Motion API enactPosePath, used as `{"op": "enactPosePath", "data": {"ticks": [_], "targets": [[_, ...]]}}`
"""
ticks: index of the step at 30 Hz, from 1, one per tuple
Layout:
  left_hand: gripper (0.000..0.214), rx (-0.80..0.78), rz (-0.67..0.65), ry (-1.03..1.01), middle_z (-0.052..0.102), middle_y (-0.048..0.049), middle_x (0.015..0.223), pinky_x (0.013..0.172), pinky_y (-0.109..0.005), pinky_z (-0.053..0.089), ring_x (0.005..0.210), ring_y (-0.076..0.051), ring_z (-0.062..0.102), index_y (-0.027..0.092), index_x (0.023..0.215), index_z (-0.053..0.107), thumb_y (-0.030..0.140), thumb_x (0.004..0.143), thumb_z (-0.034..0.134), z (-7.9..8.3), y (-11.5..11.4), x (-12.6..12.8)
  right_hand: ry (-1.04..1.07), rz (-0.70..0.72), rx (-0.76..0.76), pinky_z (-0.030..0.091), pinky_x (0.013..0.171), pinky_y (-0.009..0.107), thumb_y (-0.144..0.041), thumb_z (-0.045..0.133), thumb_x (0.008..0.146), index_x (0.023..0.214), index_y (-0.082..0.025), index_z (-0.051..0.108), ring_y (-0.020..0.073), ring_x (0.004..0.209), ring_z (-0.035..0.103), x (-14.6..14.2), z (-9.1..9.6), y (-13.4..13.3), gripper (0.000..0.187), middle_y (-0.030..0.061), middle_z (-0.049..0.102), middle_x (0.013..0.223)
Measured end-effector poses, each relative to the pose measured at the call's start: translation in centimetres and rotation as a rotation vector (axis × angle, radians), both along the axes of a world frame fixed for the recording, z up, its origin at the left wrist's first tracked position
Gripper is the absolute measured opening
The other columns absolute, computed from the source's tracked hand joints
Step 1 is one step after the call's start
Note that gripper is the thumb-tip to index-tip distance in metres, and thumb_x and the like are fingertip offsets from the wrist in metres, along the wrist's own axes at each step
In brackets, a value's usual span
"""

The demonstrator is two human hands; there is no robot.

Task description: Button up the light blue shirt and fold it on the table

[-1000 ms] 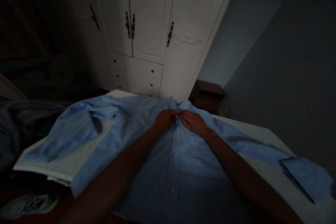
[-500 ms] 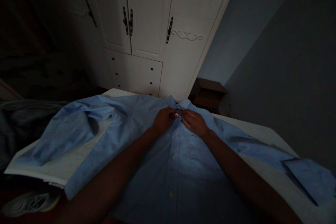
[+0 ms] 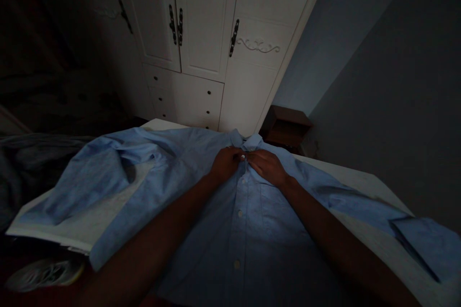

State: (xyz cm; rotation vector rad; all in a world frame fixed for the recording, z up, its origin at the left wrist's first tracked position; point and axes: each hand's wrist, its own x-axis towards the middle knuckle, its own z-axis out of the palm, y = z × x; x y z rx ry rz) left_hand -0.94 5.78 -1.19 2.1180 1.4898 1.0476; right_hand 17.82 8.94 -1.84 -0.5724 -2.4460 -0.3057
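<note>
A light blue button-up shirt [image 3: 223,230] lies spread front side up, its collar at the far end and its sleeves out to both sides. Just below the collar, my left hand [image 3: 226,162] pinches the placket. My right hand [image 3: 266,165] grips the other side of the placket, its fingertips meeting those of the left. A small white button [image 3: 243,157] shows between the fingertips. Whether it is through its buttonhole I cannot tell. Several more buttons run down the front towards me, and a chest pocket lies below my right hand.
Under the shirt is a pale table [image 3: 111,206]. Behind it stands a white wardrobe [image 3: 201,24] with dark handles, and a brown cabinet [image 3: 290,122] at the right. Dark cloth [image 3: 32,163] is heaped at left, above a shoe [image 3: 45,273].
My right fingers have closed in on the button and moved slightly left, nearer my left fingertips. The shirt lies as before.
</note>
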Motion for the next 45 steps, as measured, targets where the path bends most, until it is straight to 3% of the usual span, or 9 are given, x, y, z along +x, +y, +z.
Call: {"op": "enactPosePath", "data": {"ticks": [12, 21, 25, 29, 33, 40, 45], "targets": [[0.021, -0.048, -0.029, -0.121, 0.075, 0.0001, 0.100, 0.091, -0.027, 0.050, 0.094, -0.015, 0.068, 0.022, 0.094, 0.075, 0.016, 0.084, 0.058, -0.3, 0.5, -0.1, 0.026, -0.012, 0.000, 0.057, 0.083, 0.034, -0.023, 0.045, 0.097, 0.100, -0.019, 0.067, 0.0190, 0.094, 0.067, 0.1, -0.3, 0.0, 0.023, 0.0094, 0.072, 0.102], [0.030, -0.045, -0.125, -0.035, 0.073, -0.0011, 0.105, 0.096, -0.032, 0.048, 0.099, -0.016, 0.065, 0.024, 0.099, 0.074, 0.012, 0.084, 0.051, -0.1, 0.3, -0.1, -0.021, -0.056, 0.004, 0.055, 0.081, 0.036, -0.025, 0.047, 0.096, 0.096, -0.019, 0.067, 0.0208, 0.090, 0.067, 0.1, -0.5, 0.2, 0.021, 0.0101, 0.071, 0.097], [0.026, -0.004, -0.217, 0.078, 0.072, -0.0053, 0.100, 0.092, -0.032, 0.049, 0.096, -0.018, 0.064, 0.018, 0.104, 0.070, 0.021, 0.085, 0.052, 0.5, -0.4, -0.5, -0.014, -0.053, -0.004, 0.055, 0.082, 0.036, -0.025, 0.047, 0.096, 0.097, -0.019, 0.066, 0.0206, 0.091, 0.067, 0.2, -0.5, 0.2, 0.020, 0.0096, 0.071, 0.099], [0.044, 0.049, -0.152, 0.147, 0.067, -0.0116, 0.109, 0.093, -0.035, 0.048, 0.101, -0.023, 0.062, 0.012, 0.121, 0.060, 0.032, 0.081, 0.060, 0.6, -1.2, -0.3, 0.024, -0.027, -0.016, 0.055, 0.084, 0.034, -0.025, 0.046, 0.096, 0.094, -0.020, 0.064, 0.0192, 0.094, 0.067, 0.2, -0.4, 0.2, 0.019, 0.0084, 0.071, 0.101], [0.068, 0.045, -0.107, 0.117, 0.064, -0.0131, 0.119, 0.098, -0.035, 0.046, 0.107, -0.024, 0.061, 0.010, 0.139, 0.041, 0.032, 0.078, 0.063, 0.4, -1.6, 0.2, 0.037, -0.020, -0.051, 0.054, 0.083, 0.033, -0.025, 0.046, 0.096, 0.094, -0.021, 0.062, 0.0186, 0.092, 0.067, 0.2, -0.4, 0.3, 0.016, 0.0076, 0.071, 0.102], [0.061, 0.019, -0.068, 0.108, 0.065, -0.0086, 0.120, 0.101, -0.033, 0.044, 0.110, -0.022, 0.060, 0.016, 0.136, 0.045, 0.028, 0.078, 0.060, 0.2, -1.4, 0.4, 0.011, -0.029, -0.144, 0.052, 0.080, 0.033, -0.023, 0.046, 0.095, 0.091, -0.020, 0.057, 0.0199, 0.088, 0.065, 0.2, -0.5, 0.5, 0.012, 0.0091, 0.070, 0.099], [0.061, 0.019, -0.048, 0.142, 0.063, -0.0110, 0.124, 0.102, -0.035, 0.045, 0.112, -0.023, 0.059, 0.014, 0.136, 0.044, 0.025, 0.078, 0.060, 0.1, -1.5, 0.5, 0.001, -0.017, -0.154, 0.052, 0.080, 0.035, -0.023, 0.045, 0.095, 0.090, -0.021, 0.056, 0.0205, 0.086, 0.064, 0.1, -0.7, 0.7, 0.013, 0.0088, 0.069, 0.096]]}}
